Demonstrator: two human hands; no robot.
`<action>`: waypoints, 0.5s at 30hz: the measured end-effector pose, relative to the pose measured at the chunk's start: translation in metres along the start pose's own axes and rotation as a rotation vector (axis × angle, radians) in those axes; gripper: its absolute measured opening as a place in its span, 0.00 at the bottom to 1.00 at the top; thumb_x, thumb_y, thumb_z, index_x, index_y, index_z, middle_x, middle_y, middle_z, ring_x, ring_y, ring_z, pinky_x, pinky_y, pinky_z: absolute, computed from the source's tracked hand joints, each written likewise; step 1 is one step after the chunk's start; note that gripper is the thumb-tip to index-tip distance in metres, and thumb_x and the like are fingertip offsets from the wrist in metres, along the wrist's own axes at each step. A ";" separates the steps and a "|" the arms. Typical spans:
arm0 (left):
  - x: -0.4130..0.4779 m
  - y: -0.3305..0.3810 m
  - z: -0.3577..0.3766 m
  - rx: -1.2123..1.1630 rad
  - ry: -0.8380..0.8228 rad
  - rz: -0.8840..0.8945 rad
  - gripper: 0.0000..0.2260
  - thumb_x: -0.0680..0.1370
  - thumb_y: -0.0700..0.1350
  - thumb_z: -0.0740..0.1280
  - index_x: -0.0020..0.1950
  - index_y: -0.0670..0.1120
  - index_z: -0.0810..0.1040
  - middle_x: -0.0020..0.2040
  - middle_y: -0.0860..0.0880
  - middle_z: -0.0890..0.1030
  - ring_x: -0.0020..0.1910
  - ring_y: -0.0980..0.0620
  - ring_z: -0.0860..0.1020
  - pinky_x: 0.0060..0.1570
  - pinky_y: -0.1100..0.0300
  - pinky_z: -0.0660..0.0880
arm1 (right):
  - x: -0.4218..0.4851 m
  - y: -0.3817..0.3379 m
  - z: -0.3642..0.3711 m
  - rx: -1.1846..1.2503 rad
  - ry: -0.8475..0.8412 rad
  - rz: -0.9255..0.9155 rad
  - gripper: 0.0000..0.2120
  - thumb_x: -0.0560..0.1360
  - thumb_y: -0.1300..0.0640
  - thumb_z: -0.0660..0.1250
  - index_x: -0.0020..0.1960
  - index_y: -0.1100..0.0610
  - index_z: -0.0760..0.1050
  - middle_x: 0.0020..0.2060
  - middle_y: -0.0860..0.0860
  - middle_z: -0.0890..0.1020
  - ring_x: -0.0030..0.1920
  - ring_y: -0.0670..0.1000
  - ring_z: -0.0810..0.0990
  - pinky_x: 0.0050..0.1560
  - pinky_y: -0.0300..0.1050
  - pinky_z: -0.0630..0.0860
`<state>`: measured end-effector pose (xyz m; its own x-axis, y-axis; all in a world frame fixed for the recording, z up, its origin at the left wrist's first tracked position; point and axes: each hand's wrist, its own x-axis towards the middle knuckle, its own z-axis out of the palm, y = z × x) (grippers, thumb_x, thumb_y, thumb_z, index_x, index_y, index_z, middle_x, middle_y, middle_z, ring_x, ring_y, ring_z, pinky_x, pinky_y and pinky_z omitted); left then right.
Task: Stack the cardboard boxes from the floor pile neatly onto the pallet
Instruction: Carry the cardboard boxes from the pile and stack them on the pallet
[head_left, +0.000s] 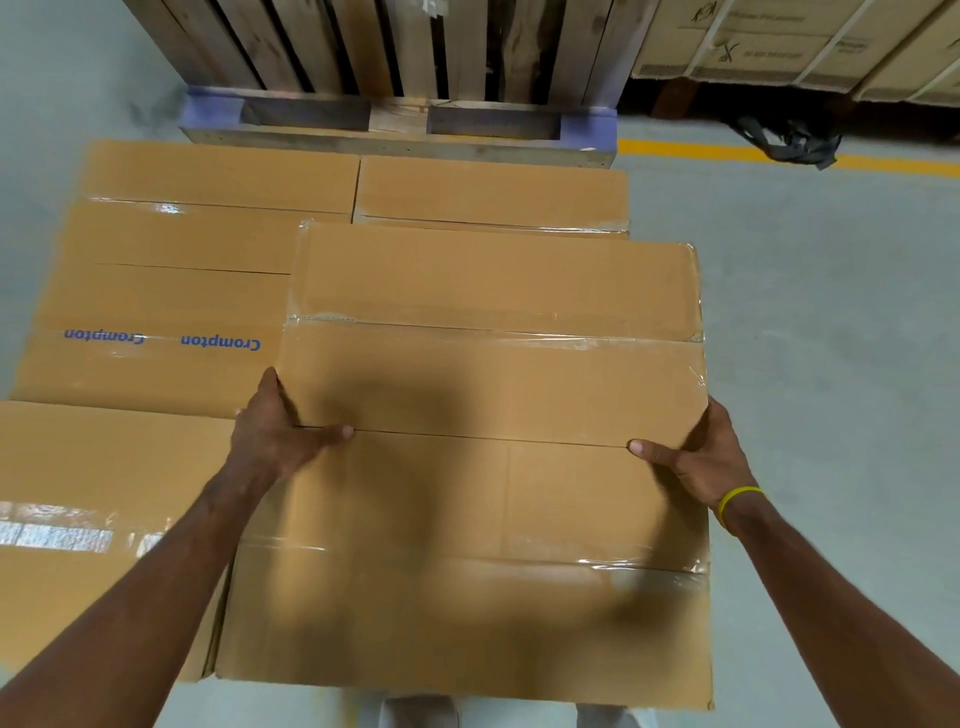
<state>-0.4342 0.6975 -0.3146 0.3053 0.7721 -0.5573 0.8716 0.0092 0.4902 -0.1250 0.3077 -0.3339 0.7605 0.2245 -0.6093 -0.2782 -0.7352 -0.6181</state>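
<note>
The left hand (280, 436) is gripping the left edge of a large cardboard box (493, 374), its thumb lying along the crease between the top and near faces. The right hand (701, 457), wearing a yellow wristband (737, 501), is gripping the right edge the same way. The box is showing smooth brown board with glossy clear tape along its seams. It is sitting near centre, its left and far edges overlapping a Crompton-printed box (156, 322) and a plain taped box (493, 192). Bare grey concrete floor (831, 312) is stretching right, up to a yellow line (779, 156). Beyond the boxes, a rough wooden pallet (395, 130) with blue-painted corners is lying flat.
</note>
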 end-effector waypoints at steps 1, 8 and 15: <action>-0.006 -0.001 0.001 0.063 0.019 0.026 0.41 0.50 0.63 0.84 0.56 0.56 0.67 0.48 0.51 0.80 0.53 0.39 0.81 0.61 0.34 0.76 | -0.005 -0.003 0.001 -0.032 0.010 0.014 0.56 0.52 0.40 0.87 0.73 0.43 0.63 0.62 0.42 0.79 0.62 0.52 0.78 0.66 0.53 0.74; -0.078 -0.017 0.006 0.167 0.007 0.114 0.41 0.65 0.58 0.81 0.71 0.42 0.70 0.67 0.43 0.77 0.67 0.39 0.77 0.66 0.43 0.75 | -0.076 -0.018 0.021 -0.172 0.199 0.087 0.39 0.67 0.53 0.81 0.70 0.60 0.64 0.66 0.61 0.74 0.67 0.65 0.73 0.66 0.55 0.70; -0.162 -0.030 -0.028 0.018 -0.139 0.226 0.36 0.75 0.48 0.78 0.78 0.39 0.68 0.73 0.44 0.75 0.70 0.44 0.75 0.69 0.52 0.71 | -0.176 -0.011 0.055 -0.089 0.197 0.188 0.56 0.61 0.47 0.81 0.80 0.62 0.56 0.73 0.61 0.70 0.74 0.61 0.68 0.75 0.56 0.64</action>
<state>-0.5206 0.5904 -0.2204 0.5418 0.6584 -0.5224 0.7814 -0.1657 0.6016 -0.2880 0.3112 -0.2467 0.8023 -0.0437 -0.5953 -0.3792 -0.8075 -0.4518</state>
